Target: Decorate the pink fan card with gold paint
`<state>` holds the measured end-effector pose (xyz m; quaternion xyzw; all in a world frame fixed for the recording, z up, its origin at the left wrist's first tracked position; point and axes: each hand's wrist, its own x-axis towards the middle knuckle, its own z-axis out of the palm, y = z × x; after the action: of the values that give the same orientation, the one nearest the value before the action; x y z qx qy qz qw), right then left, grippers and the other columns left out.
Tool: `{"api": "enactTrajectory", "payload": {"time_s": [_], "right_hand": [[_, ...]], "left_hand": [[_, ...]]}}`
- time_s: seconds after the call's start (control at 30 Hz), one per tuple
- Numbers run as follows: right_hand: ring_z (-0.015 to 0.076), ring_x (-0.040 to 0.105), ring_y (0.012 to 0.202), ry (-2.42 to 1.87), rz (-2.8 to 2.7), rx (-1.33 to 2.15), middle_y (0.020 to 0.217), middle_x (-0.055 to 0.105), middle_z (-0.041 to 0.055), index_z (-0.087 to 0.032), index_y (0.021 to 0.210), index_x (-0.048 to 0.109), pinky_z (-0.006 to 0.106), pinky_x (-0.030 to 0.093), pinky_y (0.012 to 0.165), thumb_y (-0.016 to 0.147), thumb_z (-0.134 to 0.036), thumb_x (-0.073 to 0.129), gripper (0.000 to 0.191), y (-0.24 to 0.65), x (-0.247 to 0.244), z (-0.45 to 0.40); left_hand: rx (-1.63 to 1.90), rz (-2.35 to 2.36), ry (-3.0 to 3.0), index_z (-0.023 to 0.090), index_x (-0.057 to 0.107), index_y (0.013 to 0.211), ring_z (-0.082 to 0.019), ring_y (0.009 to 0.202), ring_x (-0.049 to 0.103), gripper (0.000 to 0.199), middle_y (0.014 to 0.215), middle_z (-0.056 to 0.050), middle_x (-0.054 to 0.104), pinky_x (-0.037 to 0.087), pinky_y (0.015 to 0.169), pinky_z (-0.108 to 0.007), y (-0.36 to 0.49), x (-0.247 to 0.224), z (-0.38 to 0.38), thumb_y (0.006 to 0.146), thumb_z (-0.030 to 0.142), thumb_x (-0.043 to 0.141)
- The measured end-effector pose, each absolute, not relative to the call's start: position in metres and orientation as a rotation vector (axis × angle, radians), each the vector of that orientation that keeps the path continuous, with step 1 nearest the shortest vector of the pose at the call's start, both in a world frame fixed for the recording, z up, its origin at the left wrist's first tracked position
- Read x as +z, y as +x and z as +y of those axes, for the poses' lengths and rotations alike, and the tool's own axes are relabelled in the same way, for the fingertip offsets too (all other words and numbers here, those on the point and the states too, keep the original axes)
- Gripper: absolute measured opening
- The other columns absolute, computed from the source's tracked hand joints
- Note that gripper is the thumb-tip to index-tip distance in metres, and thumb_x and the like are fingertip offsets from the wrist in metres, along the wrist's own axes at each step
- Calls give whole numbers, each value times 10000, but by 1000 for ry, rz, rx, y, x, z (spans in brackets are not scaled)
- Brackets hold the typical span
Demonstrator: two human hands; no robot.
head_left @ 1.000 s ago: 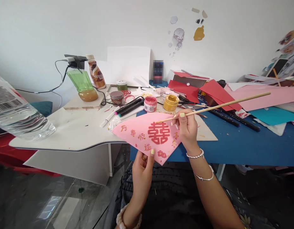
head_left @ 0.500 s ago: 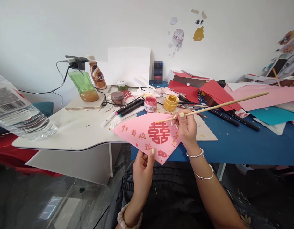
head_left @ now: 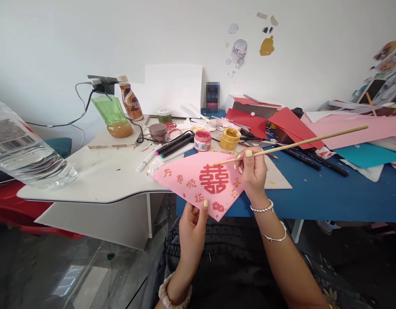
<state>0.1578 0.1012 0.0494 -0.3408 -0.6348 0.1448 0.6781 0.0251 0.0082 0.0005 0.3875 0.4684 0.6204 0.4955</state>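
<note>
My left hand [head_left: 194,225] pinches the lower edge of a pink sheet of paper [head_left: 175,166], thumb on top and fingers beneath. Red double-happiness lettering fills the sheet's middle, with gold characters and a red flower around it. In my right hand [head_left: 253,174] is a tapered wooden chopstick [head_left: 291,146], its thin tip over the top of the red lettering; whether it touches the paper I cannot tell. Just beyond the sheet stand an open jar of red paint [head_left: 203,141] and an open jar of yellow paint [head_left: 230,139].
Markers [head_left: 176,145] lie left of the jars. Farther left are a green cup [head_left: 109,109], a coffee bottle [head_left: 131,98] and a large water bottle [head_left: 27,150]. Red paper [head_left: 291,128] and black pens [head_left: 326,161] crowd the blue tabletop [head_left: 313,197] on the right.
My right hand and the chopstick have shifted slightly to the right, the tip moving along the top of the red lettering. My left hand and the pink paper have hardly moved.
</note>
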Motion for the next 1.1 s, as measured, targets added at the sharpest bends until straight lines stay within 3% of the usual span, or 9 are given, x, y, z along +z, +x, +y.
{"api": "enactTrajectory", "payload": {"time_s": [0.73, 1.1], "right_hand": [[69, 459, 520, -827, -1422, 311, 614, 471, -46, -206, 782, 440, 241, 373, 515, 906, -323, 359, 189, 159, 49, 102], [61, 436, 483, -807, -1367, 293, 574, 456, -55, -207, 753, 430, 224, 350, 471, 907, -342, 350, 220, 158, 50, 102]], "left_hand": [[1493, 1169, 979, 184, 550, 992, -163, 848, 592, 310, 941, -54, 649, 467, 717, -244, 24, 0, 8, 781, 408, 580], [1487, 1165, 943, 188, 559, 990, -173, 876, 603, 315, 1012, -65, 654, 471, 738, -255, 25, 1, 8, 768, 409, 593]]}}
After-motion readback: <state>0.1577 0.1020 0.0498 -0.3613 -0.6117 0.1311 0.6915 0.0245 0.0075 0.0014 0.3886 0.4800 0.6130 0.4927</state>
